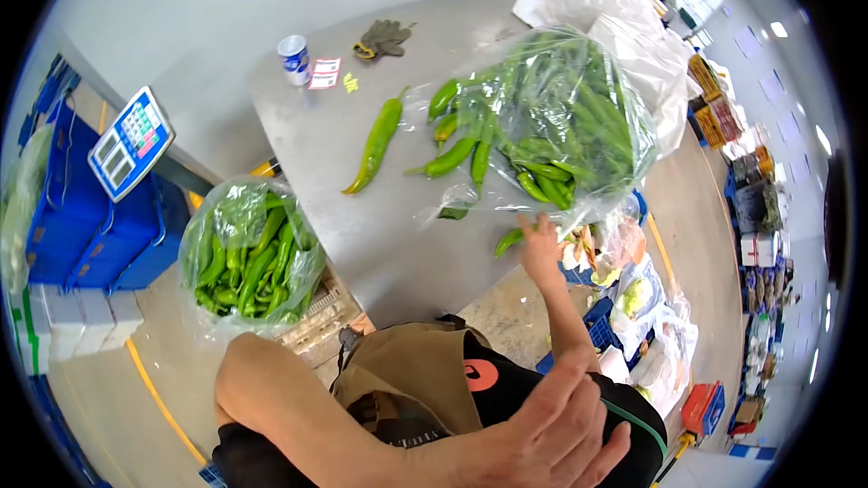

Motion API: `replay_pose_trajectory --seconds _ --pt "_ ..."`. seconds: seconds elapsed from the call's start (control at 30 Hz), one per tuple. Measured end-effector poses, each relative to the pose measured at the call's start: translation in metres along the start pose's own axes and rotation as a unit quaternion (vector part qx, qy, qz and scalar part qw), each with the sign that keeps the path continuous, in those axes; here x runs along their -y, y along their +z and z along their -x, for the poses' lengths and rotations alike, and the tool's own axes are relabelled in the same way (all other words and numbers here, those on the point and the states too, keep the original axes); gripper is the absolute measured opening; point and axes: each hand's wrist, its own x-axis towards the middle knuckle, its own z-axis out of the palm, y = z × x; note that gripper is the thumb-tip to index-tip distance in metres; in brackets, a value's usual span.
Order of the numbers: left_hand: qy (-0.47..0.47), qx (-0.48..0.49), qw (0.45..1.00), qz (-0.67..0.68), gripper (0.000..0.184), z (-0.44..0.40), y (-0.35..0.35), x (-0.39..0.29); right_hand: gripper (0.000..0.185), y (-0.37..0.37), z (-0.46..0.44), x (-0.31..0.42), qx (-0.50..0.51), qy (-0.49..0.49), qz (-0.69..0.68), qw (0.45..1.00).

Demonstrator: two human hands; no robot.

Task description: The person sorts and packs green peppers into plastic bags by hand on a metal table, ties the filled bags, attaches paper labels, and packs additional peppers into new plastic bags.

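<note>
My right hand (540,239) is closed at the table's front edge, around one end of a small green pepper (509,241), beside the bag's lower edge. Close to the camera, my left hand (565,434) has its fingers apart and holds nothing. A large clear bag of green peppers (579,108) lies on its side on the metal table (362,244), its mouth toward the left with several peppers at it. One long green pepper (375,145) lies apart on the table. Left of the table, an open clear bag (253,253) is full of green peppers.
At the table's back are a can (294,61), labels (325,73) and a grey glove (383,39). A scale display (132,143) and blue crates (99,208) stand at left. Bagged vegetables (637,294) and a red crate (703,408) are at right.
</note>
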Motion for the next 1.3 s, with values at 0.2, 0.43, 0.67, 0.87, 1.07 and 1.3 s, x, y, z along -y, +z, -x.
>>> replay_pose_trajectory --seconds 0.2,0.43,0.67,0.87,1.07,1.3 --pt "-0.002 0.113 0.992 0.050 0.026 -0.001 -0.040 0.020 0.038 0.030 -0.006 -0.010 0.025 -0.143 0.007 0.989" --pt "-0.204 0.201 0.956 0.064 0.036 0.066 -0.037 0.072 0.028 -0.040 -0.085 0.059 -0.087 -0.207 -0.181 0.958" --pt "-0.543 0.144 0.827 0.005 0.034 0.188 -0.039 0.113 0.043 0.031 -0.166 0.104 -0.020 -0.332 -0.099 0.938" --pt "-0.766 0.022 0.616 -0.182 0.035 0.342 -0.057 0.103 0.053 0.034 -0.184 0.117 0.046 -0.376 -0.019 0.925" --pt "-0.766 -0.093 0.563 -0.296 0.035 0.426 -0.045 0.093 0.049 0.013 -0.185 0.121 0.025 -0.339 -0.182 0.923" --pt "-0.755 0.010 0.533 -0.382 0.065 0.465 -0.033 0.124 0.050 -0.100 -0.175 0.171 0.123 -0.242 -0.354 0.895"
